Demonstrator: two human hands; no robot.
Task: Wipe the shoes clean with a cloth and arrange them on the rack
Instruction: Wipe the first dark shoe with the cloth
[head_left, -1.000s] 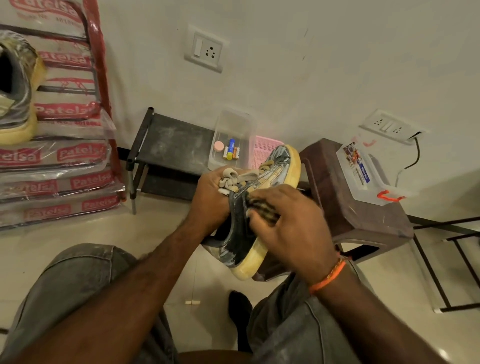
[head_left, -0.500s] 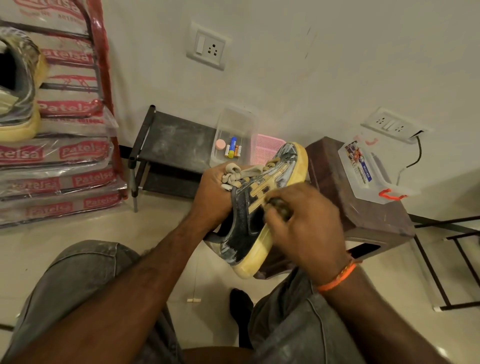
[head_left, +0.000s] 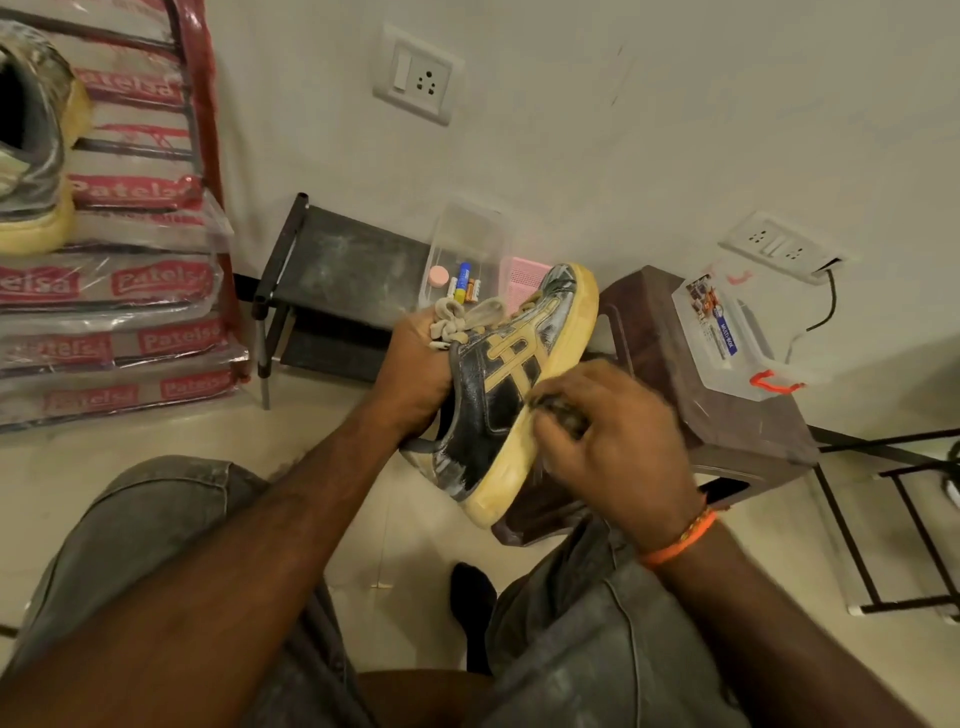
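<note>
Nearest the camera, both knees in grey trousers (head_left: 156, 525) fill the lower edge, forearms reaching forward over them. A black-socked foot (head_left: 472, 597) rests on the pale tiled floor (head_left: 322, 426) between the legs.

The right hand (head_left: 618, 441), wearing an orange wrist thread (head_left: 680, 540), has its fingers curled round a small dark cloth (head_left: 558, 410) and presses it against the yellowed sole edge of the shoe (head_left: 498, 395). The cloth is mostly hidden and blurred; only a dark patch shows, so its extent cannot be stated.

The left hand (head_left: 415, 374) grips the shoe at its collar, fingers closed over the bunched pale laces (head_left: 452, 322). The shoe is held in the air above the floor, tilted on its side, toe pointing away and to the right, black upper with tan stripes facing the camera.

Behind the shoe to the right stands a brown plastic stool (head_left: 727, 415); a clear lidded box with a red clasp (head_left: 737, 332) sits on its top. A black metal frame (head_left: 893, 519) stands at the right edge.

Behind the left hand a low dark shelf (head_left: 343, 265) stands against the wall, with a clear container (head_left: 467, 260) holding small items at its right end, and a pink object (head_left: 524, 280) just beside it.

At the far left, the rack (head_left: 130, 208), wrapped in printed plastic, carries a second shoe (head_left: 36, 156) on an upper tier. Two wall sockets (head_left: 418, 78) are mounted on the wall beyond.
</note>
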